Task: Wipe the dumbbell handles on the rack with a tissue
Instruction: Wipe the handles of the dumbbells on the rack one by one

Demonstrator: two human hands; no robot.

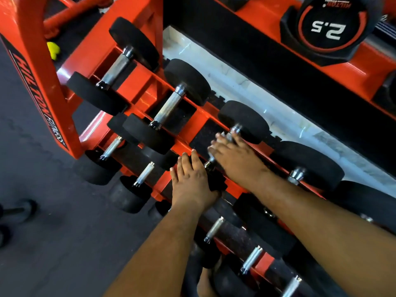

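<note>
On the middle tier of the orange steel rack (137, 82), we have our right hand (233, 157) wrapped over the knurled chrome handle of the third dumbbell (244, 121), fingers curled down around the bar. A pale scrap shows under the blurred fingertips near the far collar; it may be the tissue (224, 137), though we cannot tell for sure. Our left hand (190, 181) lies flat on that dumbbell's near rubber head (216, 179), fingers straight and together, their tips reaching the rack's orange rail, holding nothing.

The dumbbell heads are matte black rubber cylinders, blunt-edged and slightly dusty. The handles are bright metal, cross-hatched along the middle, with smooth polished collars at each end. Two more dumbbells lie to the left on the same tier: the first dumbbell (115, 67) by the rack's upright and the second dumbbell (169, 106) beside it, each cradled apart from its neighbour, with black speckled padding showing in the gaps. A fourth dumbbell (308, 163) lies just to the right of our forearm.

The lower tier (235, 239) carries smaller dumbbells with thin shiny handles, closely spaced. Above, a round black weight marked 2.5 (327, 28) sits in a moulded black saddle on the top tier. Dark rubber floor (42, 211) spreads open to the left of the rack, with part of a loose dumbbell (19, 211) at the frame's left edge.
</note>
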